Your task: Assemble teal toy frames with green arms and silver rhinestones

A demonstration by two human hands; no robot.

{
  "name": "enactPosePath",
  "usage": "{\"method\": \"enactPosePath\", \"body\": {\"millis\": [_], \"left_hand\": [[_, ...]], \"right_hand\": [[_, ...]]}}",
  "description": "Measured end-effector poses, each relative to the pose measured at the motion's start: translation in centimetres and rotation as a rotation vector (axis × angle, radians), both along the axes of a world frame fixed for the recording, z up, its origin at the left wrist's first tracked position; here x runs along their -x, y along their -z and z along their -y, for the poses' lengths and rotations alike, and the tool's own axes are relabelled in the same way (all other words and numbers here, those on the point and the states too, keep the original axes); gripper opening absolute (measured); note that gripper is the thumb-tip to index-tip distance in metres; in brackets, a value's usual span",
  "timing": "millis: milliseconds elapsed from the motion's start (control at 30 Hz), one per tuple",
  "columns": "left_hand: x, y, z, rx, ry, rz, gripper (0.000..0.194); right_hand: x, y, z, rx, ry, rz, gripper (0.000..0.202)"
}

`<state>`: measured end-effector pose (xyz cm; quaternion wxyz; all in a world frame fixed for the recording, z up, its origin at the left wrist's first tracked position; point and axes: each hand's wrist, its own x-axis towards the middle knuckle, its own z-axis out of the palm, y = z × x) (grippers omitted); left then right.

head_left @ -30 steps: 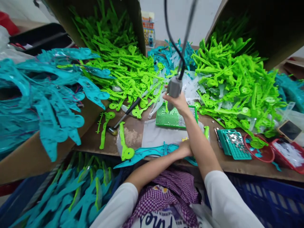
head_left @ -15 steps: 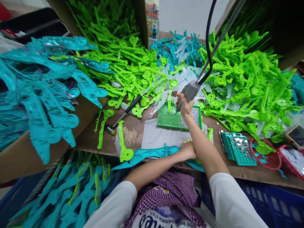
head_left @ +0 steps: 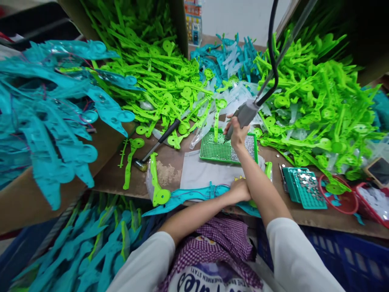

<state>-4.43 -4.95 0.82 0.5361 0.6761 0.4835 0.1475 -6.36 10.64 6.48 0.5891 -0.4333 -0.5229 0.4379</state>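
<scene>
My right hand [head_left: 239, 132] is wrapped round a grey electric screwdriver [head_left: 246, 112] hanging from a black cable. Its tip points down over a green tray [head_left: 212, 161], whose grid has small silver screws [head_left: 249, 147] heaped at the right. My left hand [head_left: 240, 190] lies curled on a long blue plastic part [head_left: 188, 195] at the table's front edge, under my crossing right forearm. That forearm hides its fingertips. A thin wire runs along the blue part. A lime-green plastic arm [head_left: 161, 196] meets the blue part's left portion; another green piece [head_left: 268, 169] shows right of my forearm.
Heaps of green parts [head_left: 170, 89] and more green parts [head_left: 322, 105] flank the tray. Blue parts [head_left: 63, 105] are piled at left. A hammer [head_left: 141, 163] lies left of a white cloth [head_left: 194, 172]. Teal trays with metal discs [head_left: 308, 184] and a red bowl [head_left: 340, 202] stand right.
The view has shifted slightly. My right hand keeps the screwdriver over the screw tray, and my left hand stays on the blue part; little else differs.
</scene>
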Motion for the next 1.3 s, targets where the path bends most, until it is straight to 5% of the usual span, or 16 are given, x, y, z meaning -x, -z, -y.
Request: {"method": "enactPosePath", "body": {"millis": [167, 333, 467, 567, 800, 1300], "left_hand": [[0.1, -1.0, 0.0, -0.011, 0.07, -0.193, 0.024], [0.0, -0.9, 0.2, -0.017, 0.051, -0.159, 0.023], [-0.2, -0.6, 0.2, -0.015, 0.033, -0.162, 0.022], [-0.2, -0.8, 0.1, -0.03, 0.029, -0.158, 0.021], [-0.4, -1.5, 0.1, 0.001, 0.029, -0.185, 0.02], [-0.5, -1.5, 0.2, 0.003, 0.008, -0.187, 0.021]], "right_hand": [[-1.6, -2.3, 0.6, -0.064, 0.061, -0.08, 0.048], [-9.0, -4.2, 4.3, -0.159, 0.216, -0.099, 0.046], [-15.2, -3.3, 7.2, -0.248, 0.439, -0.168, 0.042], [-17.5, -1.8, 7.3, -0.216, 0.473, -0.169, 0.04], [-18.9, 0.5, 4.7, -0.244, 0.418, -0.174, 0.036], [-19.0, 1.9, 4.0, -0.104, 0.38, -0.12, 0.044]]}}
